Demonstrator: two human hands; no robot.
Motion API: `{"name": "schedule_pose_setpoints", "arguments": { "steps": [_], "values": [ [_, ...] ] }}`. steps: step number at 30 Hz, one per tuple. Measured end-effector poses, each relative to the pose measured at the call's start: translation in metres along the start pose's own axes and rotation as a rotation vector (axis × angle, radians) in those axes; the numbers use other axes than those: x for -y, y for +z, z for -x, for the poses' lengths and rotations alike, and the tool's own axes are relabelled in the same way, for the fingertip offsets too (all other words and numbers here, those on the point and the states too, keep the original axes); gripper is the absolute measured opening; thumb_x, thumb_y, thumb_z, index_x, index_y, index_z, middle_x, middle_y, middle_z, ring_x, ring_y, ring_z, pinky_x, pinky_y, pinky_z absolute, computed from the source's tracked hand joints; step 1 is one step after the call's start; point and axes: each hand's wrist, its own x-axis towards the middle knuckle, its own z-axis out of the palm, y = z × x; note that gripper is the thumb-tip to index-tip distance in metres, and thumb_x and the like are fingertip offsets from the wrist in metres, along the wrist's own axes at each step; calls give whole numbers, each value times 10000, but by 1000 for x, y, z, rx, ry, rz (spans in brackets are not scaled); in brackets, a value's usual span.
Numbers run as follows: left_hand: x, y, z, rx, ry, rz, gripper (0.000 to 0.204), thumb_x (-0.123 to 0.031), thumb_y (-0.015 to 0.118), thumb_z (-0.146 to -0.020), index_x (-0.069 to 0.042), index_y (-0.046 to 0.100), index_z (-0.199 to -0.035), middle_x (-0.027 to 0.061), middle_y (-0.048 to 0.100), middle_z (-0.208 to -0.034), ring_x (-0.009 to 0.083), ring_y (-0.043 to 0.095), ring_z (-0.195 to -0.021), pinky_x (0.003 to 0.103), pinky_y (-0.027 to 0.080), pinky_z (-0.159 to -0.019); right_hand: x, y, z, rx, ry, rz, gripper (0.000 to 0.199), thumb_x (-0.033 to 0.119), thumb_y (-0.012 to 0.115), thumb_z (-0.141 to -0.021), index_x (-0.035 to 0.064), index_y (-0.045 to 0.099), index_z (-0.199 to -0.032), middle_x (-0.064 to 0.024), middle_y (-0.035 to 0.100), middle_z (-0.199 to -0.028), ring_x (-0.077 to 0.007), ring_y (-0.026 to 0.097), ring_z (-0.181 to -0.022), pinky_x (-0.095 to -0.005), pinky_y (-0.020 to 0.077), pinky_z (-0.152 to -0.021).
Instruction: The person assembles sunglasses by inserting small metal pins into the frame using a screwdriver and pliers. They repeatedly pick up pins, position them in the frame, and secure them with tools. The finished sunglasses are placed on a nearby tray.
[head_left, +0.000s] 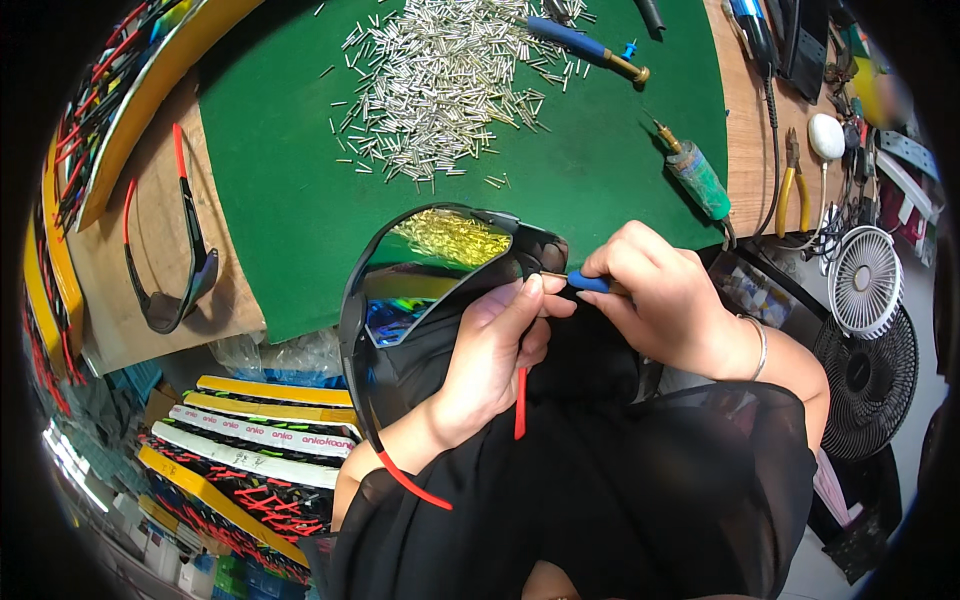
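Black wraparound sunglasses [437,282] with a mirrored lens and red temple tips are held in front of me, at the front edge of the green mat. My left hand [487,352] closes round one temple near its hinge; the red tip of that temple hangs below my fingers. In my right hand [655,292] is a small screwdriver with a blue handle [588,282]. Its thin shaft reaches to my left fingertips beside the hinge. Whether the tip sits on a screw is hidden by my fingers.
A heap of small metal pins [440,85] covers the far part of the green mat [270,180]. A blue-handled tool [580,42] and a green-handled tool [697,178] lie right. Other sunglasses [170,275] rest left. Yellow pliers [792,185] and a white fan [864,282] are at right.
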Motion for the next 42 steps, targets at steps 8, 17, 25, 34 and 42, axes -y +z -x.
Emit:
{"name": "schedule_pose_setpoints", "arguments": {
  "steps": [8, 17, 25, 34, 42],
  "values": [
    [-2, 0, -1, -8, -27, 12, 244, -238, 454, -914, -22, 562, -949, 31, 594, -769, 30, 366, -493, 154, 285, -425, -3, 1, -3, 56, -83, 97, 108, 97, 603, -777, 28, 539, -722, -110, 527, -661, -284, 527, -540, -338, 433, -474],
    [-3, -2, -2, 20, -31, 13, 273, -250, 437, -923, -9, 559, -964, 46, 580, -754, 27, 354, -485, 156, 273, -424, -2, 3, -4, -36, -97, 152, 180, 172, 623, -752, 50, 500, -703, -98, 480, -605, -255, 541, -550, -321, 453, -473],
    [-3, -3, -3, 10, -40, 13, 261, -240, 423, -928, -10, 544, -952, 34, 559, -713, 26, 317, -449, 162, 239, -395, -1, -8, -13, 287, 172, -138, 135, 146, 572, -786, 16, 535, -796, -128, 554, -648, -294, 568, -605, -351, 452, -498],
    [-4, -3, -3, 36, -78, 85, 254, -247, 439, -921, -20, 552, -915, 21, 541, -695, 37, 337, -454, 157, 257, -393, 7, -1, -15, 97, 78, -63, 201, 198, 519, -818, 9, 558, -766, -69, 560, -601, -195, 565, -550, -305, 439, -484],
    [-4, -9, -4, 89, -95, 40, 284, -271, 383, -939, -37, 543, -934, -5, 508, -696, 19, 292, -468, 163, 216, -417, 8, -1, -12, 174, 88, 52, 205, 167, 502, -812, 12, 538, -684, -133, 549, -550, -278, 586, -568, -368, 453, -480]
  ]
}}
